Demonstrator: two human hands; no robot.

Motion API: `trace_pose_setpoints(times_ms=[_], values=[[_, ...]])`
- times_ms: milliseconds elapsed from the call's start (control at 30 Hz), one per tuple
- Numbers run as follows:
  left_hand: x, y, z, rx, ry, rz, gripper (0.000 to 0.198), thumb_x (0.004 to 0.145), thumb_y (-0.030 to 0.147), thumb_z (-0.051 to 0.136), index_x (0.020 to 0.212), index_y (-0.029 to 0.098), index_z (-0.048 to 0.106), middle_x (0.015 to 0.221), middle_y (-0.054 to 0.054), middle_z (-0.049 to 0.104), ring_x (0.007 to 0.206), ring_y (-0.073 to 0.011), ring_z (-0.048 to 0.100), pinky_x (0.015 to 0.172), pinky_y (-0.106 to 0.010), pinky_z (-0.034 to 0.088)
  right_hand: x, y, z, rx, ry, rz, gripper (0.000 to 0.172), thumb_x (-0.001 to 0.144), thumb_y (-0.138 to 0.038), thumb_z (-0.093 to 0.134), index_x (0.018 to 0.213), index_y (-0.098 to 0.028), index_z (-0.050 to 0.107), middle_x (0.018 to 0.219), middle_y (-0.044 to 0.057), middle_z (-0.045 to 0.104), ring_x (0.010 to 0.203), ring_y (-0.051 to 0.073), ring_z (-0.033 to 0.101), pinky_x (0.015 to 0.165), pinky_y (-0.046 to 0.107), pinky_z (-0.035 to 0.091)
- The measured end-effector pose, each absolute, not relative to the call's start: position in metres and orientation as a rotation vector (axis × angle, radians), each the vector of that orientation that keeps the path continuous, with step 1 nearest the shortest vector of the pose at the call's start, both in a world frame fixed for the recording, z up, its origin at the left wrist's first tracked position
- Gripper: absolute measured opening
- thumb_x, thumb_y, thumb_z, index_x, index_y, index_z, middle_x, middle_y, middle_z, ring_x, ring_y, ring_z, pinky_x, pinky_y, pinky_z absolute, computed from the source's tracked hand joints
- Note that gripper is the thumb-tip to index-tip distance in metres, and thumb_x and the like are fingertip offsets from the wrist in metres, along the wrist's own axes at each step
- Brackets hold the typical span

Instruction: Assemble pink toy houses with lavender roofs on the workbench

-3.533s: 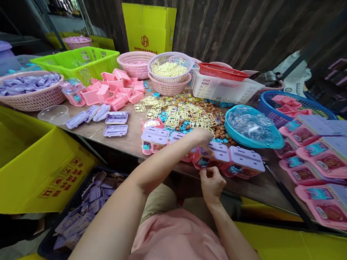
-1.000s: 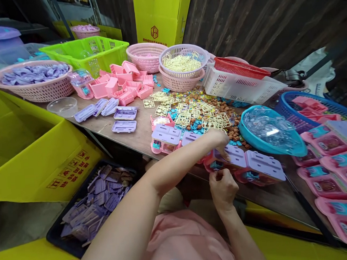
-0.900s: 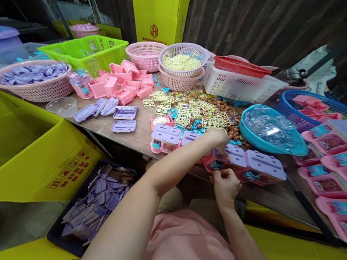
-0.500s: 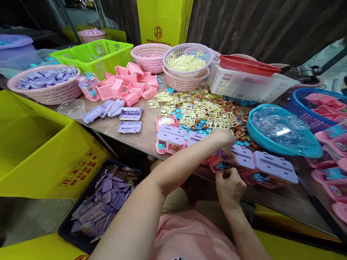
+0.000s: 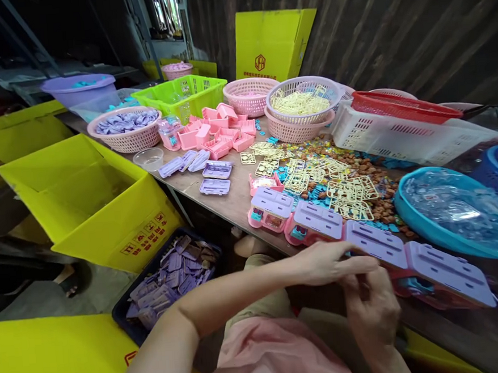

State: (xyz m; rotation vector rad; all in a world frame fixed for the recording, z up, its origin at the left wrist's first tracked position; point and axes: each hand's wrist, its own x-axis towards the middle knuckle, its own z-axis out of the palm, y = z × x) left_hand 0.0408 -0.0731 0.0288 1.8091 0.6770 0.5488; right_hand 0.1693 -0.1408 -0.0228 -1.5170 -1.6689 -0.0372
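My left hand (image 5: 333, 262) and my right hand (image 5: 373, 301) meet at the table's front edge. Their fingers are closed in toward each other; whatever is between them is hidden. Right behind them stands a pink toy case with a purple lid (image 5: 375, 243), part of a row of several. Farther right in that row is another purple-lidded case (image 5: 448, 269) with blue pieces inside. Left of my hands are a third case (image 5: 318, 218) and one at the row's end (image 5: 271, 202). I cannot tell whether my fingers touch any case.
Cream part frames (image 5: 352, 196) and brown pieces (image 5: 371, 172) lie behind the row. Pink trays (image 5: 224, 137), purple lids (image 5: 216, 186) and baskets (image 5: 298, 127) stand farther back. A blue basin (image 5: 407, 198) is at right; yellow cartons (image 5: 119, 218) and a dark crate (image 5: 126, 320) stand at left.
My hands have come off the left end of the third case and drawn together nearer my body. The left hand no longer reaches over the lids. The view has turned left.
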Motion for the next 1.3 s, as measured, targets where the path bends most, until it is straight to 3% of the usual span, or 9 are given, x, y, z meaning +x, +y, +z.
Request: trace_pose_setpoints(times_ms=[100,200,333,467,600,900,1100,1300], values=[[0.02,-0.097,-0.013,1.418,0.795,0.72,0.055,0.091,0.053,0.024,0.114,0.013,0.054,0.106,-0.009,0.059,0.093,-0.0157,0.053,0.08,-0.026,0.042,0.148,-0.14,-0.028,-1.389,-1.922,0.139,0.021,0.09,-0.036,0.042,0.091,-0.021,0.055,0.088,0.005,0.056,0.08,0.018,0.056,0.069,0.028,0.046],[0.012,-0.106,-0.041,1.092,0.92,0.788,0.057,0.086,0.06,0.033,0.11,0.015,0.057,0.089,-0.004,0.058,0.072,-0.0113,0.048,0.062,-0.023,0.038,0.131,-0.137,-0.037,-1.366,-2.021,0.237,0.017,0.089,-0.03,0.043,0.097,-0.022,0.055,0.089,0.005,0.057,0.08,0.018,0.056,0.068,0.03,0.047],[0.008,-0.107,-0.047,0.722,0.966,0.785,0.058,0.079,0.064,0.043,0.106,0.015,0.059,0.069,0.002,0.051,0.053,-0.007,0.036,0.048,-0.021,0.026,0.12,-0.133,-0.043,-1.334,-2.057,0.328,0.014,0.088,-0.024,0.043,0.088,-0.022,0.057,0.084,0.005,0.056,0.077,0.018,0.056,0.066,0.031,0.048],[0.004,-0.107,-0.045,0.533,0.837,0.827,0.052,0.074,0.06,0.054,0.088,0.011,0.062,0.063,0.003,0.05,0.05,-0.0059,0.038,0.046,-0.021,0.024,0.121,-0.13,-0.043,-1.347,-1.985,0.445,0.014,0.088,-0.025,0.045,0.087,-0.021,0.059,0.083,0.004,0.056,0.075,0.017,0.056,0.066,0.029,0.048],[-0.002,-0.108,-0.049,0.475,0.764,0.775,0.045,0.062,0.053,0.07,0.069,0.011,0.057,0.055,0.004,0.048,0.048,-0.0052,0.039,0.045,-0.02,0.024,0.126,-0.128,-0.047,-1.344,-1.923,0.335,0.018,0.09,-0.026,0.045,0.093,-0.02,0.062,0.079,0.003,0.056,0.073,0.016,0.054,0.066,0.029,0.046],[-0.011,-0.109,-0.044,0.476,0.844,0.723,0.05,0.049,0.054,0.077,0.06,0.01,0.057,0.051,0.004,0.049,0.046,-0.0031,0.037,0.047,-0.02,0.021,0.125,-0.122,-0.043,-1.272,-1.925,0.44,0.017,0.088,-0.025,0.046,0.098,-0.019,0.059,0.083,0.005,0.057,0.075,0.017,0.056,0.064,0.028,0.047],[-0.01,-0.104,-0.044,0.521,0.874,0.72,0.048,0.051,0.054,0.076,0.057,0.01,0.057,0.049,0.004,0.048,0.045,-0.0035,0.035,0.045,-0.021,0.019,0.124,-0.118,-0.038,-1.23,-1.957,0.499,0.011,0.087,-0.022,0.045,0.084,-0.02,0.055,0.078,0.003,0.057,0.072,0.016,0.056,0.064,0.027,0.047],[-0.015,-0.102,-0.046,0.57,0.826,0.68,0.047,0.053,0.055,0.075,0.06,0.011,0.058,0.052,0.004,0.048,0.045,-0.003,0.033,0.045,-0.021,0.017,0.128,-0.116,-0.043,-1.209,-1.934,0.392,0.018,0.088,-0.026,0.045,0.091,-0.02,0.062,0.081,0.005,0.06,0.075,0.017,0.058,0.067,0.029,0.049]])
